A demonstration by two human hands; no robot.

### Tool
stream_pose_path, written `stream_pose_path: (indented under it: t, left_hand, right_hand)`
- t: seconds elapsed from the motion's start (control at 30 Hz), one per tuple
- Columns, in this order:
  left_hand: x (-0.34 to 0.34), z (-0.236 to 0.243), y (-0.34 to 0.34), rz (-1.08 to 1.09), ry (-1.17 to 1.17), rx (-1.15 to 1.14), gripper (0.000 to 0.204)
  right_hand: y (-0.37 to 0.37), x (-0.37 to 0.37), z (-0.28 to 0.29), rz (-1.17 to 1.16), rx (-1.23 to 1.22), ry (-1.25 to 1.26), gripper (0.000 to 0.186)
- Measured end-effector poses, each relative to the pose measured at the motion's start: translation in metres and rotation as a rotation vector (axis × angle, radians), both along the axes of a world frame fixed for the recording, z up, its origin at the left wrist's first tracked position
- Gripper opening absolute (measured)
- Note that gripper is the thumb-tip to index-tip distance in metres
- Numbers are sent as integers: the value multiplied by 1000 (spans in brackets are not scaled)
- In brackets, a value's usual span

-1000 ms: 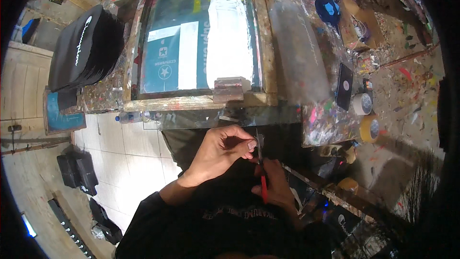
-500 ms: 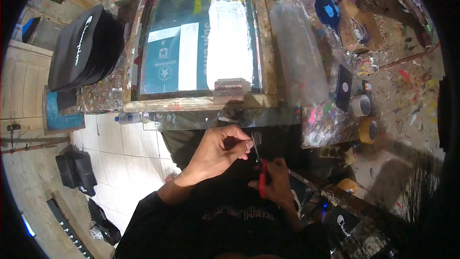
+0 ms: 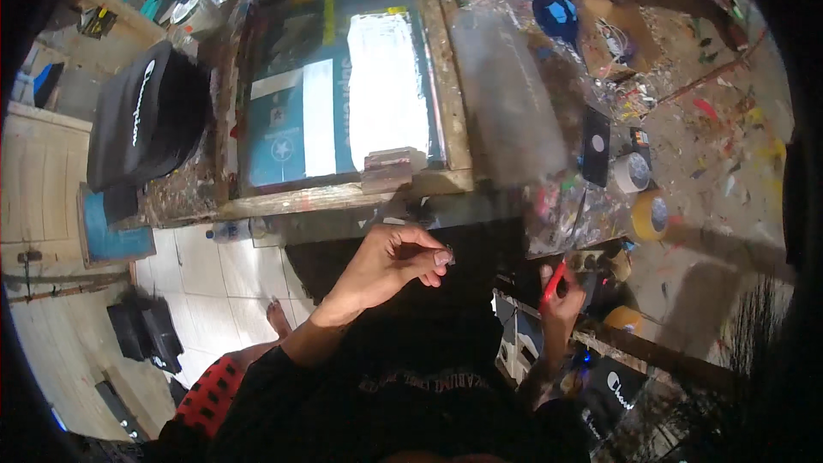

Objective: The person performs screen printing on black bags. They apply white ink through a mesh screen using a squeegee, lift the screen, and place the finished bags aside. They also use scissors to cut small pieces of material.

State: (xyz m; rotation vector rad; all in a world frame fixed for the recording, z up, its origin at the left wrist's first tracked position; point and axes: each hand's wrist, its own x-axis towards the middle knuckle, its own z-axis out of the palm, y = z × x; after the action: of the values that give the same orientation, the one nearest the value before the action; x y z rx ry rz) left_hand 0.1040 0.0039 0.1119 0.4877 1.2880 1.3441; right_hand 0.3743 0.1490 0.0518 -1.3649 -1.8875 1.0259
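Observation:
In front of my body, my left hand (image 3: 390,267) is closed in a pinch of thumb and forefinger. A tiny dark scrap (image 3: 450,254) shows at the fingertips, too small to name. My right hand (image 3: 566,302), off to the right, is wrapped round the red handle of a pair of scissors (image 3: 553,281). The thin blades point away over the table's right part. Beyond my left hand lies a wood-framed printing screen (image 3: 343,198) with teal mesh, white strips and a thick white patch. A brownish squeegee-like block (image 3: 387,171) rests at its near edge.
Left of the screen is a stack of black printed pieces (image 3: 129,120). To the right lie a dark phone (image 3: 596,146), a white tape roll (image 3: 633,171), a yellowish tape roll (image 3: 649,214) and an open cardboard box (image 3: 621,34). A bottle (image 3: 227,231) lies at lower left.
My right hand has moved right with the scissors, away from my left hand. My left hand keeps its pinch. The whole view has shifted slightly, and my patterned red shorts now show.

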Motion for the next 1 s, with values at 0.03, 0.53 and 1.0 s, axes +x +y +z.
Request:
stream_pose_path:
  t: [0.03,0.53,1.0]
  left_hand:
    - [0,3,6,-24,19,-16,13]
    - [19,33,105,-119,73,-35,14]
    - [32,36,54,167,79,141,7]
  right_hand:
    - [6,7,7,-1,-103,27,23]
    - [32,34,-23,-1,-149,-267,37]
    - [-24,-44,47,769,-458,255,93]
